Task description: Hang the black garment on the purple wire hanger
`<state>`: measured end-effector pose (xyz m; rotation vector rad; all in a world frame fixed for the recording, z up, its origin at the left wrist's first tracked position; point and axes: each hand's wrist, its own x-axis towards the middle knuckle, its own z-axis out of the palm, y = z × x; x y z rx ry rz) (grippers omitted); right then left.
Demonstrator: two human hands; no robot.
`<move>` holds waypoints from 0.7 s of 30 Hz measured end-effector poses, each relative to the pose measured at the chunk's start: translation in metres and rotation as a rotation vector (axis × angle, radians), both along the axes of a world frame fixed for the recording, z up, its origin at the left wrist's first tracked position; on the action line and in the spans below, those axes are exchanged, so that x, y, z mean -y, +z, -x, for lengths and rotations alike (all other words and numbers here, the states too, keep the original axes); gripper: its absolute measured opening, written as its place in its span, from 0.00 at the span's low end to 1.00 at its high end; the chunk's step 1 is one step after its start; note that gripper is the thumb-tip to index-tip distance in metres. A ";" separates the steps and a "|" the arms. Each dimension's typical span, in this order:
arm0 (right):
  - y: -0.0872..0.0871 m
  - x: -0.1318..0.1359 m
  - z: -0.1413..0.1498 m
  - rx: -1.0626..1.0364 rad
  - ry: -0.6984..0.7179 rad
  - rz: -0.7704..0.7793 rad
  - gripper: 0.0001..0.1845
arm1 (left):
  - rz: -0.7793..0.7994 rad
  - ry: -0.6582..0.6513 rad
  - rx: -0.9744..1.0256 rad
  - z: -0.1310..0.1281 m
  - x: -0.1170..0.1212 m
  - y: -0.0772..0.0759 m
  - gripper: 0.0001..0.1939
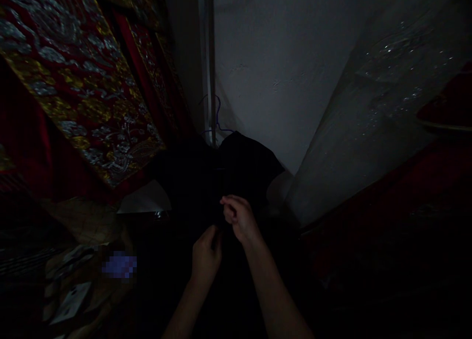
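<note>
A black short-sleeved cloth garment point(245, 159) hangs at the centre of a dim room, its shoulders below a thin purple hanger point(218, 107) at 12 o'clock; clock directions here are read from the garment's middle. In front of its dark cloth, two bare hands work near each other but apart. The right hand point(238, 218), its forearm rising from 5 o'clock, has its fingers curled and the forefinger reaching out beside the thumb. The left hand point(206, 253), its forearm rising from 7 o'clock, sits lower, at 6 o'clock, fingers bent inward. Whether either hand pinches the black cloth or anything small cannot be told in the gloom.

Beyond the hanger, a narrow pale upright pole point(211, 48) runs toward 12 o'clock. A plain grey wall point(276, 73) fills 1 o'clock, and a glinting sheet of clear plastic point(387, 83) slants across 2 o'clock. Dark red cloth point(424, 176) lies in shadow at 3 o'clock. At 10 o'clock hangs a red cloth panel thickly embroidered in gold and silver point(84, 73). Toward 8 o'clock, a blurred blue-violet patch point(120, 265) shows near a pale rectangular card point(72, 302) with dark marks.
</note>
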<state>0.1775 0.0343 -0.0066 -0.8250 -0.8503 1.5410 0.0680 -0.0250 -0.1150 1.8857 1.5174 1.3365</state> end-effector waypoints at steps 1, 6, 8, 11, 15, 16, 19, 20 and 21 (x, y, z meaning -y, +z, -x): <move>0.014 -0.013 -0.003 -0.017 -0.035 -0.044 0.11 | 0.038 -0.018 -0.025 -0.002 -0.001 -0.006 0.08; 0.069 -0.061 -0.012 -0.014 -0.073 -0.157 0.08 | 0.165 -0.113 -0.089 -0.017 -0.013 -0.025 0.10; 0.078 -0.063 -0.012 -0.019 -0.065 -0.180 0.09 | 0.169 -0.141 -0.108 -0.015 -0.024 -0.019 0.10; 0.083 -0.054 -0.014 -0.044 -0.097 -0.283 0.09 | 0.144 -0.189 -0.121 -0.002 -0.044 0.016 0.05; 0.087 -0.040 -0.019 0.010 -0.137 -0.407 0.09 | -0.210 -0.154 0.019 0.015 -0.066 0.104 0.18; 0.088 -0.038 -0.019 0.043 -0.143 -0.429 0.10 | -0.337 -0.133 0.054 0.016 -0.070 0.128 0.19; 0.091 -0.034 -0.017 0.182 -0.181 -0.506 0.10 | -0.557 -0.146 -0.040 0.018 -0.082 0.186 0.16; 0.091 -0.033 -0.016 0.226 -0.204 -0.533 0.10 | -0.582 -0.155 -0.099 0.017 -0.086 0.197 0.12; 0.090 -0.034 -0.014 0.261 -0.226 -0.555 0.10 | -0.600 -0.152 -0.153 0.017 -0.089 0.205 0.09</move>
